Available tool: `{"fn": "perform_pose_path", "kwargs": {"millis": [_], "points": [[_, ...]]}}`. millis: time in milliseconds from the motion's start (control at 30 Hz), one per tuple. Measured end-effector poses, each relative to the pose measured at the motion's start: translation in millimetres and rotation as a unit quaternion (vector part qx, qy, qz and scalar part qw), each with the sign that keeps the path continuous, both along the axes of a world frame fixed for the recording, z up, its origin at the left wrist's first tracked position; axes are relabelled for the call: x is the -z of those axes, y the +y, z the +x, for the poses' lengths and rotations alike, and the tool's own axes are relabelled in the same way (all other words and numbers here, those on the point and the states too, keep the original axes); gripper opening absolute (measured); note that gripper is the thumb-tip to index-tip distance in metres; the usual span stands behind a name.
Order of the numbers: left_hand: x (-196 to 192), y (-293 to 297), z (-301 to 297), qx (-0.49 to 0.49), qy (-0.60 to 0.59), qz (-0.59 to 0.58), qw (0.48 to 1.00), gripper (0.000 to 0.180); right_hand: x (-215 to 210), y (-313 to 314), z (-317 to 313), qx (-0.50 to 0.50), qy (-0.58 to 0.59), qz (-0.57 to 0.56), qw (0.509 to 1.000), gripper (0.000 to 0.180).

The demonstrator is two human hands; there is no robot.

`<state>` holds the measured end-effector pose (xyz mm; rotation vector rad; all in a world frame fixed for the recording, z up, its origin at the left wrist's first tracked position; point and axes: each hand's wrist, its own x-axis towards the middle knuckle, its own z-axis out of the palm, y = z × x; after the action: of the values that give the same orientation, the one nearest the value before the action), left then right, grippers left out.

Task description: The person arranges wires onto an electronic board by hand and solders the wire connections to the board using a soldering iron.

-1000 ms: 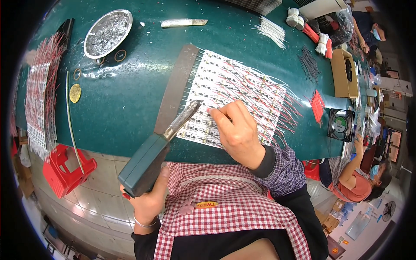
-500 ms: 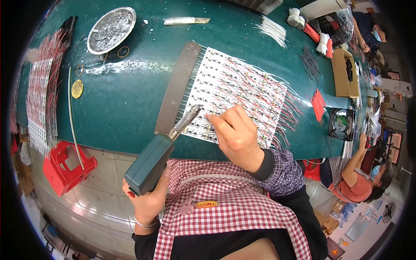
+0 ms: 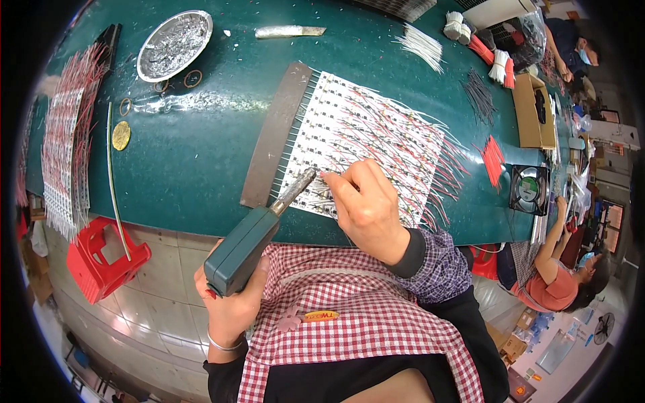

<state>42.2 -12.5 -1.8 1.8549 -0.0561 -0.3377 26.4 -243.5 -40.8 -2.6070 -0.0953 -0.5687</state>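
Observation:
My left hand (image 3: pixel 234 299) is wrapped round a dark green soldering gun (image 3: pixel 243 250). Its metal barrel slants up over the white circuit board panel (image 3: pixel 326 111), which lies on the green table. The barrel's tip is just left of the fingertips of my right hand (image 3: pixel 368 213). That hand is closed in a pinch low over the panel; whatever sits between thumb and finger is too small to make out. Rows of red, white and black wires (image 3: pixel 396 144) run across the panel and past its right edge. A flat brown bar (image 3: pixel 275 134) lies along its left edge, over short wire ends.
An oval metal bowl (image 3: pixel 176 46) of solder scraps is far left, near a round yellow sponge (image 3: pixel 121 136). More wired panels (image 3: pixel 64 154) lie at the left edge. Wire bundles (image 3: pixel 492 161), a small fan (image 3: pixel 529 190) and a cardboard box (image 3: pixel 534 111) stand right. A co-worker (image 3: pixel 554 279) sits beyond.
The soldering gun in my left hand has shifted slightly to the right, bringing its tip closer to my right fingertips. My right hand stays pinched in nearly the same place.

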Motion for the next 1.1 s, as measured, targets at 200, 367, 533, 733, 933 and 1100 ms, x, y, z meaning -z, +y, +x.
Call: {"fn": "perform_pose_path", "kwargs": {"millis": [200,367,533,733,933,1100], "points": [[-3,-1,4,0.024,-0.040,0.016,0.999,0.018,2,-1,1,-0.001,-0.005,-0.001,1.000,0.026],[2,6,-2,0.000,-0.010,0.019,1.000,0.020,1,-1,1,-0.002,-0.001,0.004,1.000,0.025],[6,11,-6,-0.045,-0.004,0.012,0.999,0.023,1,-1,1,0.003,-0.006,0.003,1.000,0.025],[0,5,-8,-0.058,-0.003,-0.015,0.998,0.023,2,0,0,0.004,-0.013,0.011,1.000,0.026],[-1,9,-11,-0.059,-0.017,0.003,0.998,0.022,-2,3,-5,-0.008,-0.060,0.003,0.998,0.026],[1,10,-11,-0.046,-0.029,0.023,0.998,0.021,-1,5,-7,-0.014,-0.023,0.018,0.999,0.026]]}}
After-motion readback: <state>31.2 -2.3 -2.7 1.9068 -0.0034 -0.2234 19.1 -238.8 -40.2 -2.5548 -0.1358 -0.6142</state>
